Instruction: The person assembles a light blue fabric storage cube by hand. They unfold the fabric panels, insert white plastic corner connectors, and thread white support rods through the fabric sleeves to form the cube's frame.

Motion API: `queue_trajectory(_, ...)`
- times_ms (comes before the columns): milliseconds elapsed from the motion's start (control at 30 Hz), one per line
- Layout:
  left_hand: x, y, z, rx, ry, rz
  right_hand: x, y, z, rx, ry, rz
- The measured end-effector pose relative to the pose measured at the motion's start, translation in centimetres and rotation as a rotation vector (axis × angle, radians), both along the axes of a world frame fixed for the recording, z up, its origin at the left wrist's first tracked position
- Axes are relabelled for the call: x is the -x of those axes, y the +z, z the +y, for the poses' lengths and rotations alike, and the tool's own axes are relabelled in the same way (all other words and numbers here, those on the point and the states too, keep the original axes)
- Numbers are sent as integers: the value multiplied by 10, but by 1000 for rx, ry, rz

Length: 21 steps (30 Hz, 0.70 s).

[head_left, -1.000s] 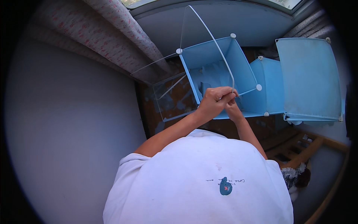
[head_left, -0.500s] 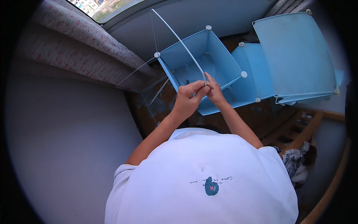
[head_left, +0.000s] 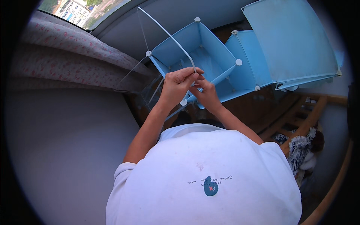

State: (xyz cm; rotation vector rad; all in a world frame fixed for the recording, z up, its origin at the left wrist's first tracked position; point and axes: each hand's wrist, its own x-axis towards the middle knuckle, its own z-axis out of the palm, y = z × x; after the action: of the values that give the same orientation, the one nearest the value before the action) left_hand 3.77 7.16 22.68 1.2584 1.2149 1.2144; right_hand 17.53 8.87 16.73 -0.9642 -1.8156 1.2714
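A light blue panel cube shelf (head_left: 213, 48) with white round corner connectors stands in front of me. A clear panel with a thin white wire frame (head_left: 165, 32) rises from its left front edge. My left hand (head_left: 179, 85) is closed on the lower end of that wire frame. My right hand (head_left: 205, 93) is pressed against the left one, fingers curled at the same spot, next to a white connector (head_left: 183, 102) on the cube's front corner. What my right hand grips is hidden by the left hand.
More blue panels (head_left: 292, 41) lean at the right of the cube. A patterned curtain (head_left: 71, 56) hangs at the left beside a grey wall (head_left: 63, 150). Wooden slats (head_left: 300, 120) and a striped cloth (head_left: 300, 146) lie at the lower right.
The view has tilted, so the shelf and hands shifted in the picture. Both hands stay together on the wire frame's lower end.
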Motion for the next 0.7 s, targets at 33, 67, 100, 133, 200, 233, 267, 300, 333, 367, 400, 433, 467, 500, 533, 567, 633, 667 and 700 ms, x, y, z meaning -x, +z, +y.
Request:
queue_trajectory(33,0,0,1,-7,-10,-2,0,-1,1,-15,-2,7)
queue_trajectory(67,-1,0,2,-15,-17,-3,-2,-1,2,-30,-2,16)
queue_trajectory(100,-2,0,1,-14,-17,1,-3,-2,3,-45,0,25)
queue_trajectory(133,-3,1,1,-12,-17,5,-6,-1,3,-10,6,27)
queue_trajectory(200,-3,1,1,-14,-14,6,-8,0,6,54,17,35)
queue_trajectory(233,-3,0,1,-14,-10,2,-8,-1,7,26,21,24)
queue_trajectory(267,-3,1,1,-16,-5,0,-8,-2,8,-4,25,14)
queue_trajectory(300,-4,1,1,-20,0,-1,-9,-3,9,-34,29,4)
queue_trajectory(333,-5,1,0,-25,6,-1,-9,-5,10,-67,30,-6)
queue_trajectory(367,-5,2,0,-28,12,-2,-10,-7,12,-98,32,-18)
queue_trajectory(400,-5,2,0,-29,9,1,-10,-7,13,-129,34,-29)
queue_trajectory(433,-4,2,1,-31,5,3,-9,-7,13,-142,18,-11)
queue_trajectory(467,-4,2,1,-33,3,7,-8,-6,13,-156,4,7)
queue_trajectory(500,-5,2,1,-32,3,-3,-8,-5,13,-170,-11,25)
queue_trajectory(533,-5,1,0,-32,3,-13,-8,-3,14,-200,-11,8)
queue_trajectory(567,-5,1,0,-32,3,-22,-8,-1,14,-230,-12,-9)
queue_trajectory(633,-6,-1,2,-23,15,-6,-7,-2,14,-306,-32,-34)
queue_trajectory(667,-6,-1,2,-21,21,2,-6,-3,14,-353,-52,-42)
queue_trajectory(700,-7,-1,2,-17,23,2,-6,-4,14,-400,-71,-50)
